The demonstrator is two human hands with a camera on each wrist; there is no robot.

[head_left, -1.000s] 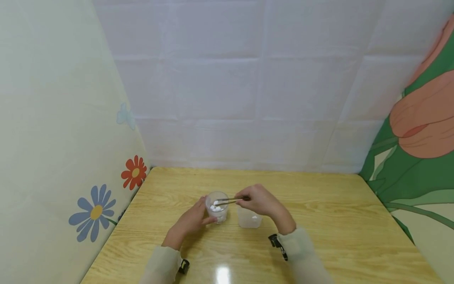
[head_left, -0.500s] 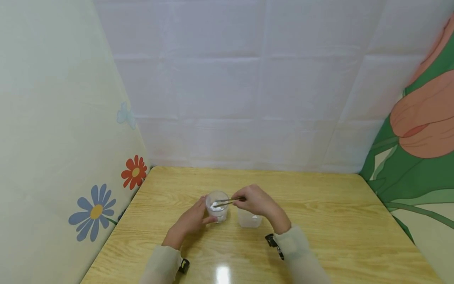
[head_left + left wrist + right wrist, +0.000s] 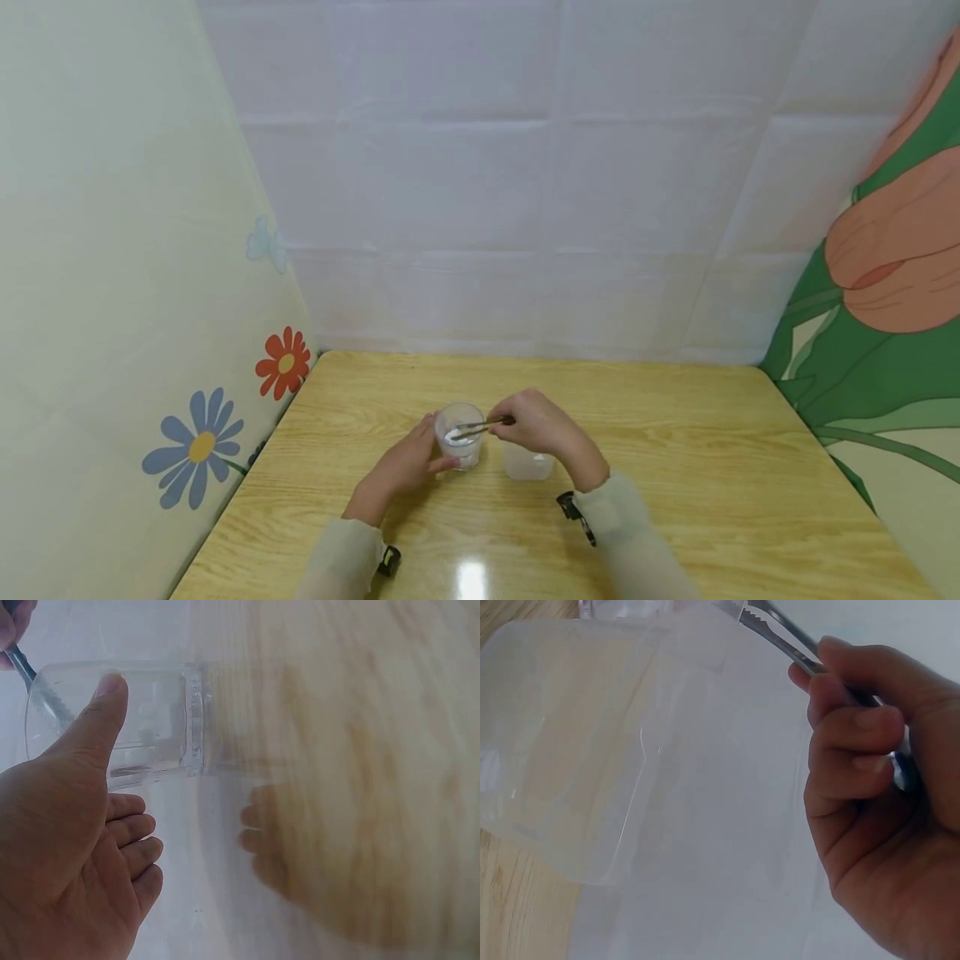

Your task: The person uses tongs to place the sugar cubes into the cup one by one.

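Observation:
A clear glass cup (image 3: 470, 457) stands upright on the table with several small white pieces (image 3: 453, 435) inside it. My left hand (image 3: 405, 462) holds the cup from its left side, the thumb (image 3: 105, 712) lying along the near wall in the left wrist view. Metal tweezers (image 3: 480, 427) with serrated tips are pinched in my right hand (image 3: 543, 429). Their tips reach inside the cup, below its rim, among the white pieces; whether a piece is caught between them cannot be made out. Below my right hand sits a translucent plastic container (image 3: 527, 469), partly hidden by the hand, with a small white patch visible in it.
The wood-grain table (image 3: 712, 467) extends to both sides and in front of the hands. A pale cloth wall (image 3: 480, 208) rises behind it. Flower-printed panels flank the left and right edges.
My right hand has shifted a little to the left, carrying the tweezers slightly farther over the cup. The left hand, the cup and the container have stayed in place.

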